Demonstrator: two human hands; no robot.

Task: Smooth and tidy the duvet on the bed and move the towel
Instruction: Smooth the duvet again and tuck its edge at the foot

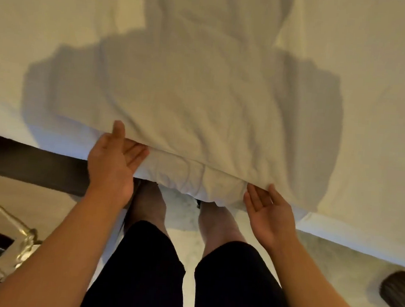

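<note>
Duvet [202, 85] fills upper frame, its near hem bunched and creased at centre over the bed edge. Left hand [113, 161] and right hand [268, 214] both spread open, palms up, fingertips tucked under the hem, gripping nothing. Smoothing looks barely begun (wrinkles remain mid-frame). Towel not visible; its move appears undone.
</note>
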